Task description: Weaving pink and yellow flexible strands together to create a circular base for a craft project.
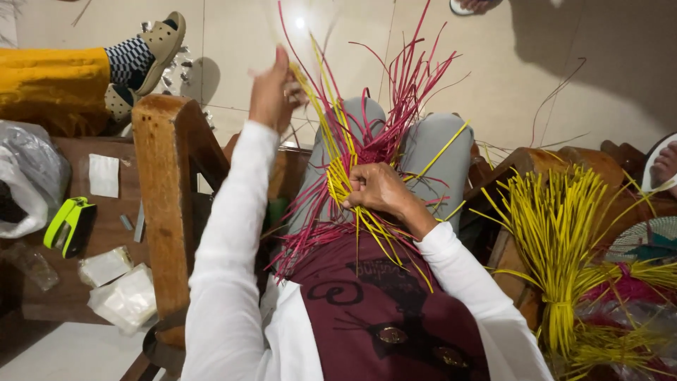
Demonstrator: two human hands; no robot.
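Note:
A loose weave of red and yellow strips (pixel 367 152) rests on my lap, over grey trousers. My right hand (pixel 377 189) grips the yellow strips where they cross at the centre of the weave. My left hand (pixel 271 88) is raised above the left knee and pinches the end of one yellow strip (pixel 317 92), which runs taut down to the weave. Red strips fan upward and outward past both hands.
A tied bundle of yellow strips (pixel 557 240) lies at the right beside red ones. A wooden chair arm (pixel 166 183) stands at the left. Beyond it, a low table (pixel 106 233) holds a green tape measure (pixel 68 226) and plastic bags. Another person's sandalled foot (pixel 159 46) is at top left.

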